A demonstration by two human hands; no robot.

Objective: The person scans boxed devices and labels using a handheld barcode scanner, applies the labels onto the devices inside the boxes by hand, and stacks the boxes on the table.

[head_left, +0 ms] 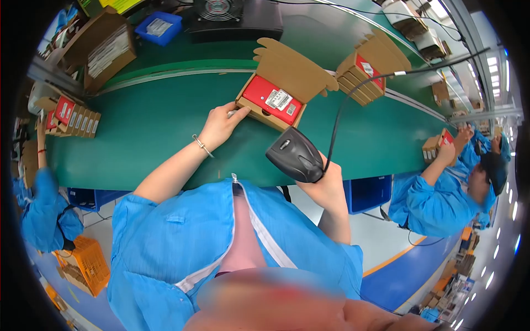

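An open cardboard box (305, 122) with its lid folded back rests on the green bench. Inside it lies a red package (258, 91) bearing white labels. My left hand (222, 126) grips the box's near left corner, with thumb and fingers at its edge. In my right hand (327, 187) is a black handheld scanner (293, 154), its head by the near right side of the box. The scanner's black cable (338, 118) runs up and to the right.
Stacked boxes (361, 80) stand at the back right, and more (77, 120) at the left. A blue tray (159, 27) and a labelled carton (110, 55) are behind. Co-workers (441, 193) sit at both sides. A blue bin (369, 194) hangs below the bench edge.
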